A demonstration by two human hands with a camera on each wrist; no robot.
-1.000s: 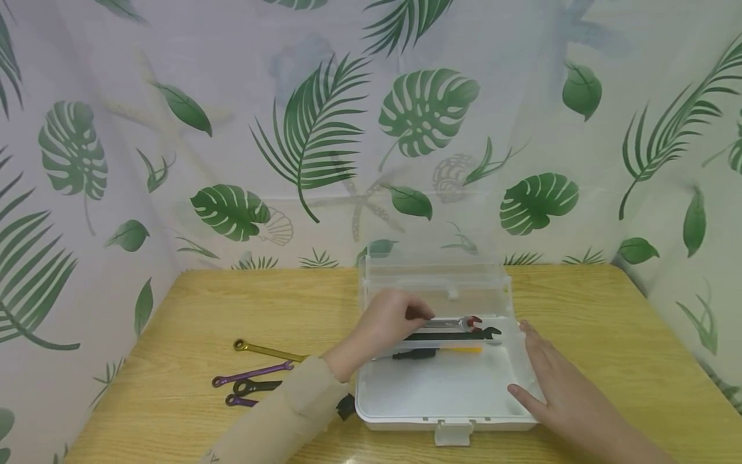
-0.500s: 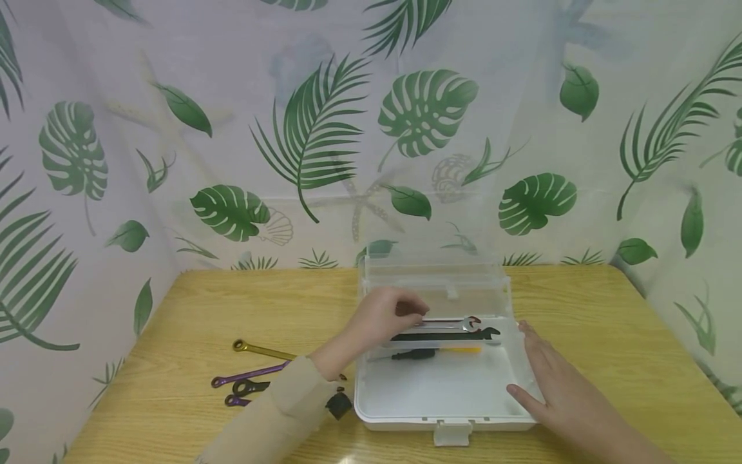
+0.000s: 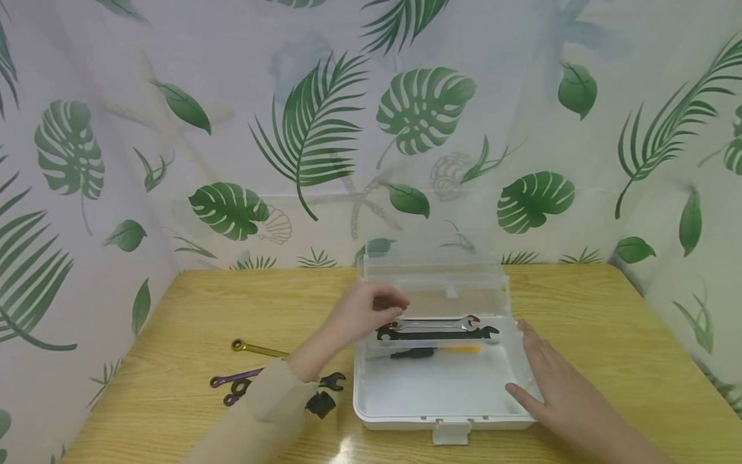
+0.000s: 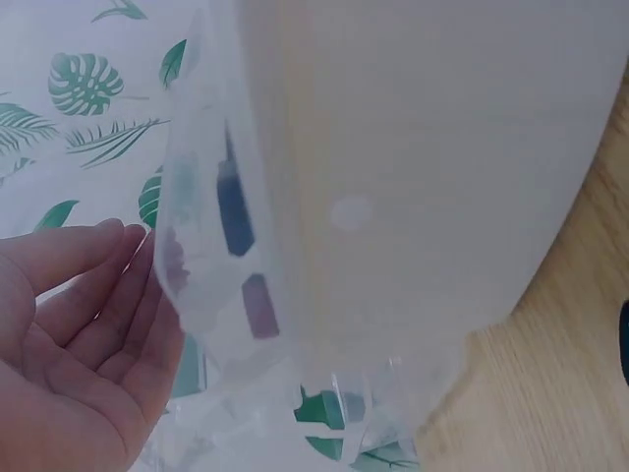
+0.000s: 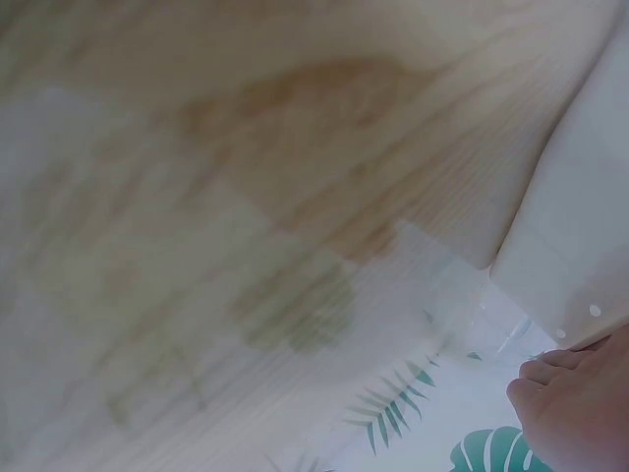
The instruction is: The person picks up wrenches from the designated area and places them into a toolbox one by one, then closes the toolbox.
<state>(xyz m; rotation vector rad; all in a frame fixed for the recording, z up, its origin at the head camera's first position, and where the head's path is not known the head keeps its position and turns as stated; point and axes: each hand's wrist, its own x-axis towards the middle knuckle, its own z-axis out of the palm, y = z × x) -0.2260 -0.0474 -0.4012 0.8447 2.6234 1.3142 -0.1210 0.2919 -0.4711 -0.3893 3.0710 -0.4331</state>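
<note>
1. Pale cloth (image 3: 232, 38) printed with green leaves hangs behind and beside a yellow wood-grain table (image 3: 580, 303)
2. On the table, a shallow white box (image 3: 440, 393) stands with its frosted, see-through lid (image 3: 481, 296) raised at the back and a clear latch (image 3: 451, 433) hanging at the front
3. A cream sleeve (image 3: 255, 412) crosses the table left of the box, covering the middles of the tools lying there
4. The right hand (image 3: 559, 390) rests along the box's right side, fingers extended, thumb apart, gripping nothing
5. The left hand (image 3: 362, 312) is over the box's left rear, fingers loosely bent with nothing between them; whether a fingertip touches metal, I cannot tell
6. In the rear of the box, a shiny silver wrench (image 3: 435, 325) lies lengthwise, forked end to the right, left end just by the left hand
7. A black wrench (image 3: 440, 335) lies parallel, just in front of it
8. Further forward in the box is a black-and-orange tool (image 3: 413, 353)
9. Beside the sleeve lie a gold wrench (image 3: 262, 350), a purple wrench (image 3: 237, 377), a black ring end (image 3: 240, 386), a smaller purple ring (image 3: 230, 399) and a black forked end (image 3: 332, 381)
</note>
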